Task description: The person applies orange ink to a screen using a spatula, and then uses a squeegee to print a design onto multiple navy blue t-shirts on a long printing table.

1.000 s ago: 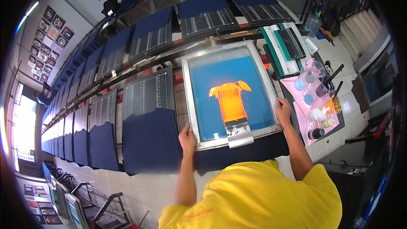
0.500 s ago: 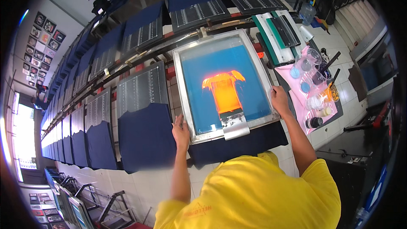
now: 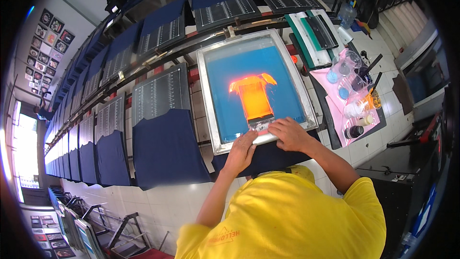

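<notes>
Tiled workshop point(image 3: 167, 201), silver-framed blue screen point(image 3: 235, 61), glowing orange ink point(image 3: 254, 100), hands point(image 3: 241, 152) point(image 3: 291, 135) apparently gripping squeegee point(image 3: 261, 126)

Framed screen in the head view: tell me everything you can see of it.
The framed screen is rectangular, with a pale grey, metal-looking frame around a smooth blue sheet. A bright orange, roughly T-shaped patch of ink covers its middle, with smears at the right. It lies about flat before the person, its near edge over navy cloth. The left hand and right hand hold a silvery scraper at that edge; whether they touch the frame is unclear.
</notes>
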The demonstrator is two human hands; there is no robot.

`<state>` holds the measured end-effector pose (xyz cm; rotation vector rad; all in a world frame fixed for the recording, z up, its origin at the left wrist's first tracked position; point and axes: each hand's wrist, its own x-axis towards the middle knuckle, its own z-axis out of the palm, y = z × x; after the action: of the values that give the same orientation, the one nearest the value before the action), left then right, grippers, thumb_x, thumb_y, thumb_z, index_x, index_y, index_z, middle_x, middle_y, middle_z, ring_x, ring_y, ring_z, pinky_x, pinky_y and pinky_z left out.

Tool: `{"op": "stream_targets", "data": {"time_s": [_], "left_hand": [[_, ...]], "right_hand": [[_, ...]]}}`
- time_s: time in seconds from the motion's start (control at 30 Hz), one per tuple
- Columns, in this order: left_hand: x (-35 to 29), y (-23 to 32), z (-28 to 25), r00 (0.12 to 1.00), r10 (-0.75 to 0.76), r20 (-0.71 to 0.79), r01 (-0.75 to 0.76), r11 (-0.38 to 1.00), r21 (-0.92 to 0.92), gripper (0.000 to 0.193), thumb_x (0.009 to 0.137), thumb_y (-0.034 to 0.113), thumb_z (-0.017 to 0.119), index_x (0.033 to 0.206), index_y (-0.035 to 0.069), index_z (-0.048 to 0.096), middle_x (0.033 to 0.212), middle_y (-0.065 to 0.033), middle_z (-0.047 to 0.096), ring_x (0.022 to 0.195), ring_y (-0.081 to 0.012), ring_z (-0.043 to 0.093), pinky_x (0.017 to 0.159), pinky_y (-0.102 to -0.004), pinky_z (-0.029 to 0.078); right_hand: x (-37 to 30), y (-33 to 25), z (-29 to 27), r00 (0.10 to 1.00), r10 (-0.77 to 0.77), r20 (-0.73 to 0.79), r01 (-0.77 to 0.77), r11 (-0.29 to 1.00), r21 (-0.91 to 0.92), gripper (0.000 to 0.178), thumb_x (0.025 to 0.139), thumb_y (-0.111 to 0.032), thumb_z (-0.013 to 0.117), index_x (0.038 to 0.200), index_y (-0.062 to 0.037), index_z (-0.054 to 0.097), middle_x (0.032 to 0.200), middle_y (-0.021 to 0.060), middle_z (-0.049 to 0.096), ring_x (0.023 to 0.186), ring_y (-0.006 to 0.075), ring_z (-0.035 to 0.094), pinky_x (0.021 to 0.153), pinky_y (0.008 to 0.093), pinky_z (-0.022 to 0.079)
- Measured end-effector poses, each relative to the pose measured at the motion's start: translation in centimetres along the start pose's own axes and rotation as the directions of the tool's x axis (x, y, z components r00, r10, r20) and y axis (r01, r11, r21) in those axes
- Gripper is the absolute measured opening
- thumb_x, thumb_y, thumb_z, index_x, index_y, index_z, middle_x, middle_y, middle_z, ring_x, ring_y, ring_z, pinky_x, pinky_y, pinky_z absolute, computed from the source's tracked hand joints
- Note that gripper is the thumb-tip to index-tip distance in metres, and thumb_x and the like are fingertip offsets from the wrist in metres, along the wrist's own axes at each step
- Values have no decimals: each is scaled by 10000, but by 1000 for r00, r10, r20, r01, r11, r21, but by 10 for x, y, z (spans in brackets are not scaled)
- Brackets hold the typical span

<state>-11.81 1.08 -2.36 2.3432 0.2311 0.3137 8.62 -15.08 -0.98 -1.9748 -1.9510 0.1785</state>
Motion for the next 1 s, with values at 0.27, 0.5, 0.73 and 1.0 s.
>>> {"op": "stream_targets", "data": {"time_s": [0.27, 0.5, 0.73, 1.0], "left_hand": [[23, -2, 11, 990, -34, -134, 40, 998, 41, 366, 959, 17, 514, 1322, -24, 499, 1326, -223, 578, 1257, -403, 532, 1074, -498, 394], [4, 6, 25, 987, -8, -163, 33, 988, 150, 428, 879, -23, 597, 1298, -1, 513, 1328, -197, 576, 1263, -363, 545, 1058, -478, 392], [57, -41, 23, 981, 31, -189, 25, 958, 287, 485, 865, -12, 615, 1334, 15, 494, 1300, -197, 604, 1204, -353, 582, 985, -475, 412], [133, -63, -25, 976, -24, -214, 79, 965, 250, 375, 924, -28, 548, 1292, 39, 556, 1167, -150, 659, 1019, -357, 624, 932, -444, 395]], "right_hand": [[26, 5, 14, 976, 65, -208, -63, 998, 14, 376, 657, -46, 765, 993, -44, 594, 1042, 106, 614, 998, 313, 583, 838, 418, 488], [11, -11, 17, 964, 44, -263, -68, 995, -80, 242, 731, -65, 684, 959, -47, 604, 1036, 114, 610, 974, 302, 587, 803, 400, 478], [57, 42, 42, 953, 57, -299, -108, 981, -158, 161, 779, -71, 641, 938, -61, 623, 1065, 92, 632, 957, 281, 584, 805, 410, 467], [120, 85, 21, 924, 55, -378, -82, 995, -54, 210, 753, -89, 698, 956, -92, 641, 949, 69, 635, 945, 273, 595, 852, 429, 458]]}}
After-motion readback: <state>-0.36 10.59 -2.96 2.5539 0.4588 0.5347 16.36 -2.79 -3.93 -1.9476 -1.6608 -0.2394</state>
